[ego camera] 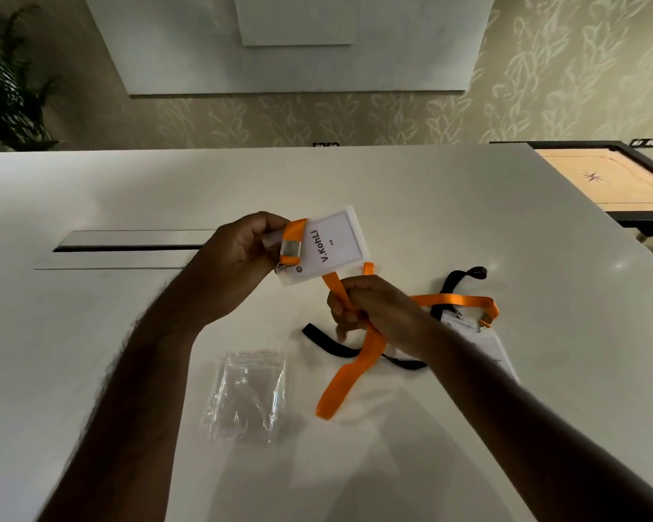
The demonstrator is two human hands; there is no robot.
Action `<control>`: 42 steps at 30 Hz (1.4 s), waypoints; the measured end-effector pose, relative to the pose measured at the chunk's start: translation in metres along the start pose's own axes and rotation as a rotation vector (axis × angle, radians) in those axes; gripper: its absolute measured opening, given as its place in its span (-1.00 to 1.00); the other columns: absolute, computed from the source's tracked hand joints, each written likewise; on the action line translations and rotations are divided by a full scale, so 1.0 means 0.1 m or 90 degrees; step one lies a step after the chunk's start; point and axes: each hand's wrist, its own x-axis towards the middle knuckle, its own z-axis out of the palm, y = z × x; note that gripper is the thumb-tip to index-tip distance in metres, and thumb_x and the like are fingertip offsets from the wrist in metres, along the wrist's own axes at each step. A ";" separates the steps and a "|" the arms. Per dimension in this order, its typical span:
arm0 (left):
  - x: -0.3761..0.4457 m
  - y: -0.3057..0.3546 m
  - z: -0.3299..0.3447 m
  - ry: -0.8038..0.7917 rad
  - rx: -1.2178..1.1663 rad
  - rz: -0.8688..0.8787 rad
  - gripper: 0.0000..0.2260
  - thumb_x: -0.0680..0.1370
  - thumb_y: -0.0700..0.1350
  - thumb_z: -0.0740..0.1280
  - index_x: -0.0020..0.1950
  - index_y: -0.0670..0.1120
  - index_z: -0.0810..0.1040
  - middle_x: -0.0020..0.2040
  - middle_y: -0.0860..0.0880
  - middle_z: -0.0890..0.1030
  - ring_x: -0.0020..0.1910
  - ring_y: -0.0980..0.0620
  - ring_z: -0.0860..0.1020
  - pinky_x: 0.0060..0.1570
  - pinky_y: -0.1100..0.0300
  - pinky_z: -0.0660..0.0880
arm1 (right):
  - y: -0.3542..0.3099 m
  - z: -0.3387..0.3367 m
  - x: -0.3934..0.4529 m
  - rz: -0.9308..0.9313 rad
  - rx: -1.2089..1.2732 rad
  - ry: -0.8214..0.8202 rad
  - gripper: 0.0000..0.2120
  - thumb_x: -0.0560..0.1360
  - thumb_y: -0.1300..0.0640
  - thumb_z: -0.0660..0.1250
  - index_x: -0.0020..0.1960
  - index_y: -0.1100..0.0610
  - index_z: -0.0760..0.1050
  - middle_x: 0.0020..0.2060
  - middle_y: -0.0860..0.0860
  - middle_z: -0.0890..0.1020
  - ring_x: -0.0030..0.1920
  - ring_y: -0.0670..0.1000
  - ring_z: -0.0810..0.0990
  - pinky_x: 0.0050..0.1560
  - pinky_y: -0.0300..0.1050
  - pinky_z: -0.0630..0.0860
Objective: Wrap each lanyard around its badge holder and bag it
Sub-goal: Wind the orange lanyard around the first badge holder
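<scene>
While hands wrap, clear bags (pixel 246 395) near, black lanyard (pixel 332 342) beneath.

Carrom board (pixel 604 184) beside white table (pixel 129 190); plant (pixel 8 81).

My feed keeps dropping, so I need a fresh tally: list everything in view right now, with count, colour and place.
held badge holder: 1, clear with white card, raised above the table in the left hand
held lanyard: 1, orange, clipped to that holder, hanging through the right hand
second orange lanyard: 1, on the table at right
black lanyard: 1, on the table under the right arm
other badge holders: count unclear, clear, at right, partly hidden
plastic bags: small stack, clear, near centre
table: 1, white
carrom board: 1, tan, far right
left hand: grips the holder
right hand: grips the orange strap
</scene>
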 end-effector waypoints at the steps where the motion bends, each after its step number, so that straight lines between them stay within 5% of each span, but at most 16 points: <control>1: 0.00 -0.03 0.01 0.015 -0.001 -0.012 -0.84 0.64 -0.26 0.33 0.17 -0.07 0.62 0.05 0.11 0.72 0.05 0.20 0.67 0.00 0.39 0.54 | 0.03 0.03 0.00 0.001 0.030 0.023 -0.74 0.51 0.23 0.10 -0.17 0.23 0.56 -0.36 0.05 0.42 -0.37 -0.01 0.37 -0.27 -0.06 0.46; 5: -0.01 -0.15 0.07 0.048 0.014 -0.050 -0.83 0.66 -0.25 0.31 0.15 -0.04 0.62 0.00 0.11 0.72 -0.02 0.19 0.67 -0.03 0.33 0.58 | 0.14 0.06 0.00 0.019 0.045 0.069 -0.57 0.73 0.01 0.00 0.05 0.19 0.59 -0.34 0.04 0.33 -0.37 -0.02 0.25 -0.33 -0.11 0.24; 9: -0.02 -0.23 0.09 0.078 0.012 -0.088 -0.83 0.64 -0.29 0.32 0.16 -0.08 0.63 -0.05 0.13 0.72 -0.09 0.17 0.69 -0.06 0.31 0.60 | 0.21 0.10 0.00 -0.026 -0.004 0.096 -0.70 0.76 0.00 0.09 0.06 0.16 0.48 -0.33 0.02 0.42 -0.38 -0.06 0.38 -0.33 -0.17 0.38; 13: -0.02 -0.26 0.12 0.092 0.029 -0.112 -0.84 0.64 -0.25 0.33 0.17 -0.07 0.62 0.00 0.10 0.71 -0.10 0.18 0.70 -0.10 0.35 0.58 | 0.24 0.08 0.04 -0.037 -0.150 0.138 -0.75 0.73 0.08 0.17 0.07 0.14 0.59 -0.10 -0.09 0.69 -0.06 -0.11 0.67 -0.01 -0.27 0.58; 17: -0.01 -0.35 0.13 0.106 0.083 -0.141 -0.85 0.64 -0.22 0.34 0.15 -0.04 0.62 -0.02 0.11 0.71 -0.15 0.22 0.68 -0.17 0.43 0.53 | 0.21 0.01 0.02 -0.010 -0.251 0.141 -0.77 0.70 0.06 0.26 0.13 0.12 0.67 0.06 -0.17 0.72 0.12 -0.19 0.67 0.20 -0.22 0.56; 20: 0.01 -0.41 0.10 0.130 0.139 -0.160 -0.87 0.63 -0.16 0.36 0.15 0.01 0.62 0.00 0.13 0.70 -0.13 0.18 0.68 -0.11 0.28 0.58 | 0.17 -0.02 -0.03 0.026 -0.319 0.115 -0.75 0.71 0.05 0.26 0.20 0.11 0.67 0.03 -0.22 0.71 0.14 -0.21 0.66 0.27 -0.27 0.51; 22: 0.03 -0.44 0.08 0.147 0.171 -0.169 -0.89 0.62 -0.11 0.37 0.14 0.00 0.61 0.01 0.12 0.69 -0.10 0.10 0.69 -0.09 0.15 0.59 | 0.13 -0.03 -0.07 0.041 -0.338 0.094 -0.73 0.71 0.02 0.25 0.20 0.10 0.68 0.03 -0.22 0.72 0.14 -0.19 0.67 0.23 -0.28 0.52; 26: 0.07 -0.46 0.07 0.178 0.223 -0.162 -0.88 0.61 -0.15 0.36 0.14 -0.03 0.61 -0.01 0.09 0.68 -0.08 0.08 0.66 -0.20 0.26 0.47 | 0.02 -0.06 -0.18 0.019 -0.316 0.082 -0.74 0.71 0.08 0.26 0.19 0.17 0.67 -0.11 -0.33 0.71 0.03 -0.27 0.66 0.04 -0.46 0.48; 32: 0.08 -0.49 0.05 0.174 0.286 -0.159 -0.81 0.60 -0.22 0.36 0.19 -0.06 0.63 0.01 0.08 0.67 -0.06 0.04 0.63 -0.14 0.27 0.49 | -0.26 -0.05 -0.39 -0.039 -0.276 0.058 -0.75 0.69 0.17 0.26 0.04 0.23 0.71 -0.12 -0.14 0.77 -0.09 -0.18 0.68 -0.02 -0.34 0.50; 35: 0.08 -0.51 0.11 0.141 0.311 -0.152 -0.77 0.61 -0.28 0.33 0.24 -0.10 0.62 0.07 0.03 0.68 0.00 0.08 0.61 -0.14 0.47 0.41 | -0.39 -0.04 -0.43 -0.064 -0.247 0.053 -0.82 0.67 0.17 0.29 0.01 0.11 0.67 -0.16 0.01 0.77 -0.16 0.05 0.69 -0.06 -0.08 0.54; 37: 0.08 -0.51 0.16 0.115 0.326 -0.147 -0.74 0.61 -0.31 0.33 0.28 -0.14 0.61 0.15 -0.03 0.69 0.05 0.07 0.61 -0.16 0.57 0.36 | -0.47 -0.03 -0.41 -0.071 -0.212 0.062 -0.87 0.66 0.22 0.32 0.09 0.17 0.66 -0.22 0.04 0.75 -0.19 0.00 0.68 -0.09 -0.13 0.58; 40: 0.07 -0.51 0.21 0.090 0.342 -0.138 -0.71 0.63 -0.31 0.31 0.35 -0.17 0.58 0.23 -0.09 0.68 0.18 -0.02 0.63 -0.05 0.56 0.37 | -0.66 -0.03 -0.40 -0.074 -0.324 0.072 -0.90 0.65 0.19 0.36 0.07 0.11 0.66 -0.23 -0.03 0.75 -0.25 -0.10 0.67 -0.20 -0.32 0.55; 42: 0.05 -0.53 0.23 0.088 0.344 -0.142 -0.71 0.63 -0.31 0.29 0.35 -0.20 0.57 0.25 -0.12 0.67 0.23 -0.08 0.63 0.05 0.39 0.42 | -0.80 -0.03 -0.41 -0.065 -0.407 0.081 -0.92 0.62 0.13 0.42 0.10 0.05 0.64 -0.21 -0.09 0.76 -0.23 -0.10 0.70 -0.18 -0.26 0.61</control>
